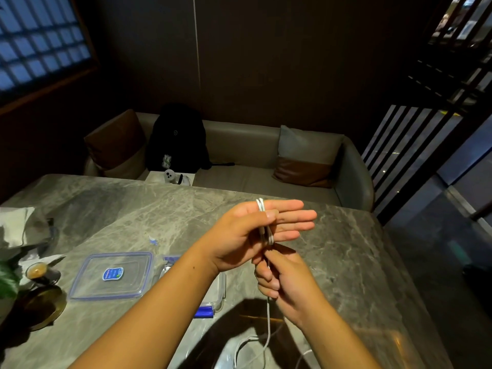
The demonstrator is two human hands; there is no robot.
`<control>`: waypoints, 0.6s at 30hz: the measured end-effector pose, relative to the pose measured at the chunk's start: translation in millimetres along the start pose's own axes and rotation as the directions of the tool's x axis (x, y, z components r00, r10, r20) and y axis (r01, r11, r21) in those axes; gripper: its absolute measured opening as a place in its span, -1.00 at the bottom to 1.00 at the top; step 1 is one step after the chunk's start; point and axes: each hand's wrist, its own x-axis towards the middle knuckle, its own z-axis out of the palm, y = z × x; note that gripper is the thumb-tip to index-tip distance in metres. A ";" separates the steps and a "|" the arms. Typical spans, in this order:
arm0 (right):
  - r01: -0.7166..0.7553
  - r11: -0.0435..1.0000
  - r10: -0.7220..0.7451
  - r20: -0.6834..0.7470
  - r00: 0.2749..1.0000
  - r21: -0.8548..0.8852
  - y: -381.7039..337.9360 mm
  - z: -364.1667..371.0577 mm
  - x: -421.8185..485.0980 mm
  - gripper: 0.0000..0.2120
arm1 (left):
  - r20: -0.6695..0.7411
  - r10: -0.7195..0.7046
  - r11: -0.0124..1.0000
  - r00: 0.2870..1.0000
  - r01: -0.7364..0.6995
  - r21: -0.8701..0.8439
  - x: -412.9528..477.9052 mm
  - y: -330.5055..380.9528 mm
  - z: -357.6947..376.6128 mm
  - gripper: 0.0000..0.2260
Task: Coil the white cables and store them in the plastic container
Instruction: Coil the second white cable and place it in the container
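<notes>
Loose cable (pixel 269 326) lies in slack curves on the table (pixel 346 249) at the near edge, about 6 o'clock from the hands, and rises in one taut line into the right hand (pixel 279 278). That hand has its fingers curled around the strand, pinching it just below the coil. Above it, at 12 o'clock, the left hand (pixel 253 233) holds its four fingers straight and together, pointing toward 3 o'clock, with several turns of the cable wound across them. Its thumb presses the turns against the forefinger (so the coil should not slip). The wound loops run from 12 to 6, crosswise to the fingers, and the free length feeds in from directly below, so the right hand is the one placed to carry the next turn up and over.

At about 8 o'clock from the hands the container (pixel 220 287) sits on the table, largely hidden under the left forearm and nearer the left hand than the right. Its lid (pixel 111 275) lies flat beside it, farther toward 9 o'clock. Plenty of slack remains unwound, so I judge the coiling only partway done.
</notes>
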 end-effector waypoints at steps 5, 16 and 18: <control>0.004 1.000 -0.004 0.019 1.000 0.004 10.7 9.7 -14.8 -0.62 | -0.070 0.041 0.999 0.997 -0.043 -0.032 2.2 4.8 -10.4 -0.62; -0.002 0.905 0.080 0.167 0.983 -0.426 -34.4 -2.2 -47.2 -0.76 | -0.102 -0.063 0.987 0.993 0.047 -0.156 -0.2 -8.0 -13.4 -0.58; 0.058 0.838 0.045 0.174 0.984 -0.543 -49.1 -7.3 -51.2 -0.79 | -0.087 -0.088 0.991 0.992 0.078 -0.112 0.6 -9.9 -11.9 -0.55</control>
